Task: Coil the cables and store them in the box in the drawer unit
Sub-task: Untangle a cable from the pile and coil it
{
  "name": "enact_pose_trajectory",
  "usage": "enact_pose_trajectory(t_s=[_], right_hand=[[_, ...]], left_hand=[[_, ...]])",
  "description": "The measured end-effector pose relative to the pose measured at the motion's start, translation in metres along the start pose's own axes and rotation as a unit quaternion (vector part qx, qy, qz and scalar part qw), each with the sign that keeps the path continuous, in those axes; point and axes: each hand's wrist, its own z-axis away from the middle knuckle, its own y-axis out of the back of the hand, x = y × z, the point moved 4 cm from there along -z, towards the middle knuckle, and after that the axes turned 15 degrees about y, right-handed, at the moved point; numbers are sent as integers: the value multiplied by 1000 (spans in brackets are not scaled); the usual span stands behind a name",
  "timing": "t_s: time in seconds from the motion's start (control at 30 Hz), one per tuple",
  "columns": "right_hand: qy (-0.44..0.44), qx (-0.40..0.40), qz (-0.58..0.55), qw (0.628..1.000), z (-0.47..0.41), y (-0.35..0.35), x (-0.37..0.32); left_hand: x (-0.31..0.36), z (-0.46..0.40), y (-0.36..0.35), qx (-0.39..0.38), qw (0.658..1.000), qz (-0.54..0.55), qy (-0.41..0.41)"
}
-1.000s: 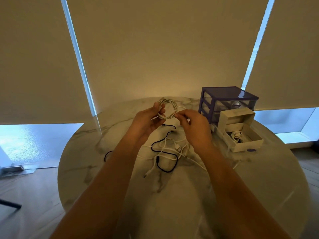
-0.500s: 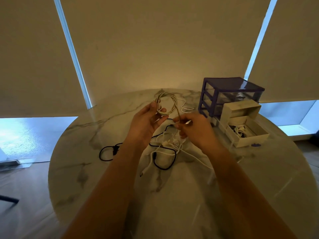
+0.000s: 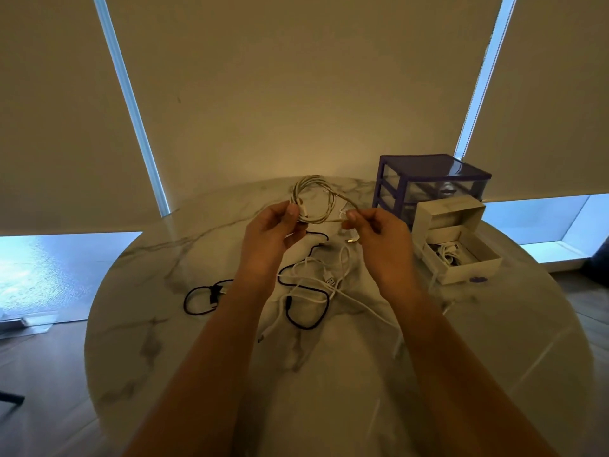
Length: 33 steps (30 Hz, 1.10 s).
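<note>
Both hands hold 1 coiled white cable (image 3: 313, 199).
Left hand (image 3: 273, 232) pinches the coil; right hand (image 3: 379, 234) pinches its loose end; no writing is readable.

The table (image 3: 494, 374) has a smooth, glossy top that looks like white marble with grey veins. The drawer unit (image 3: 431, 184) looks like plastic: a glossy purple frame and clear, shiny drawers. The box (image 3: 461, 249) looks like matt pale cardboard. The coiled cable (image 3: 314, 197) seems smooth and whitish; the loose black cable (image 3: 306, 319) looks matt. The floor (image 3: 43, 384) looks like wood.
</note>
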Motion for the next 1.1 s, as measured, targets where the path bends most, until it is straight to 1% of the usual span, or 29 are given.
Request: enact_pose_trajectory(t_s=[0.17, 0.33, 0.43, 0.53, 0.6, 0.67, 0.73, 0.83, 1.0, 1.1], right_hand=[[-17, 72, -64, 995, 1, 2, -3], [-53, 75, -125, 988, 3, 1, -5], [-77, 59, -158, 983, 3, 2, -3], [-116, 21, -202, 972, 4, -1, -1], [-140, -6, -274, 951, 5, -6, -2], [-160, -27, -350, 922, 7, -12, -5], [-165, -47, -394, 903, 9, -16, -9], [-148, -58, -404, 901, 10, -20, -12], [-106, -51, -363, 924, 7, -18, -12], [-104, -31, -354, 929, 5, -14, -10]], left_hand=[[-4, 2, -7, -11, 1000, -13, 1], [-5, 2, -9, -20, 1000, -3, 16], [-5, 3, -10, -39, 999, -2, 28], [-6, 3, -9, -38, 999, -13, 31], [-6, 3, -8, -32, 999, -11, 31], [-5, 3, -8, -32, 999, -13, 29], [-5, 4, -9, -35, 999, -26, 23], [-7, 6, -14, -47, 997, -56, 27], [-11, 7, -16, -84, 990, -83, 72], [-9, 8, -12, -125, 983, -97, 97]])
